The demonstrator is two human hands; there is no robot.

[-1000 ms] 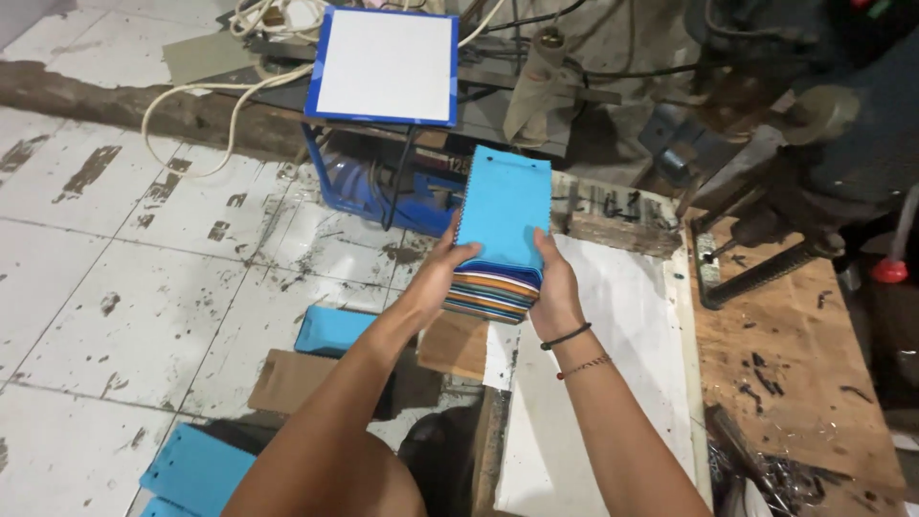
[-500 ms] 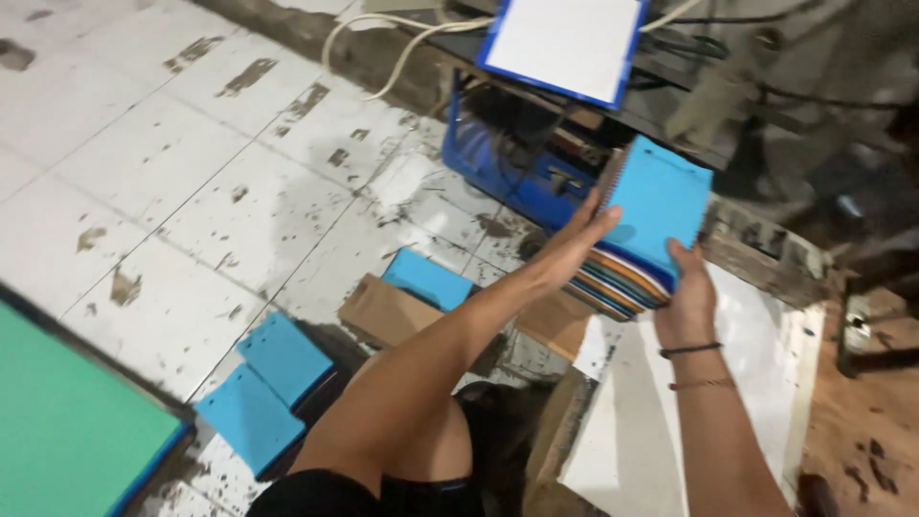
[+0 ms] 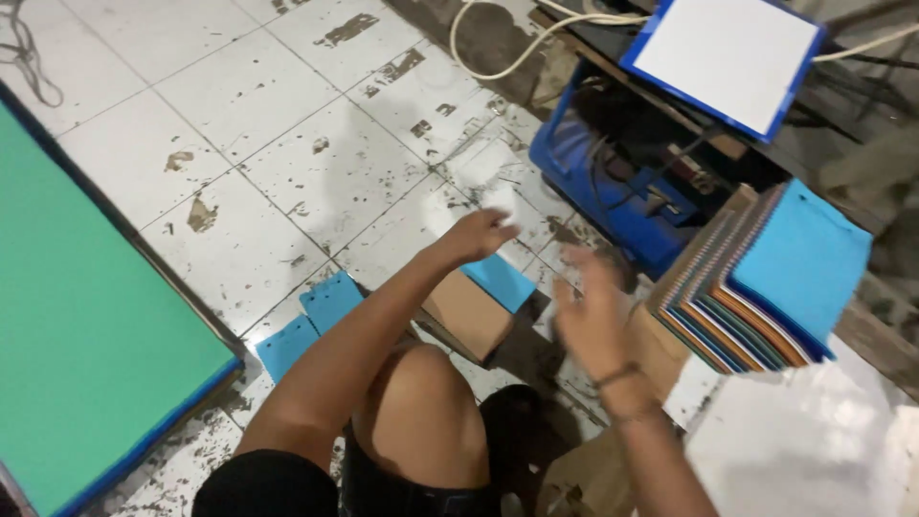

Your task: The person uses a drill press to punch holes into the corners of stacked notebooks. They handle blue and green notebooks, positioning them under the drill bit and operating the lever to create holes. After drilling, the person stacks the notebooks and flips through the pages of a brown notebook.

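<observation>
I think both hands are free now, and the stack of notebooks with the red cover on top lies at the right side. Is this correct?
Not quite. In the head view the top cover of the stack of notebooks is light blue, not red. The rest holds: the left hand and the right hand are both free, and the stack lies at the right side.

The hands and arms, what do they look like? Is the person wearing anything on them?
Both arms are bare, with no sleeves and no gloves. The left hand has nothing on it or on its wrist. The right hand looks blurry, and its wrist has two thin dark bands around it, like bracelets. No rings or watch show.
</observation>
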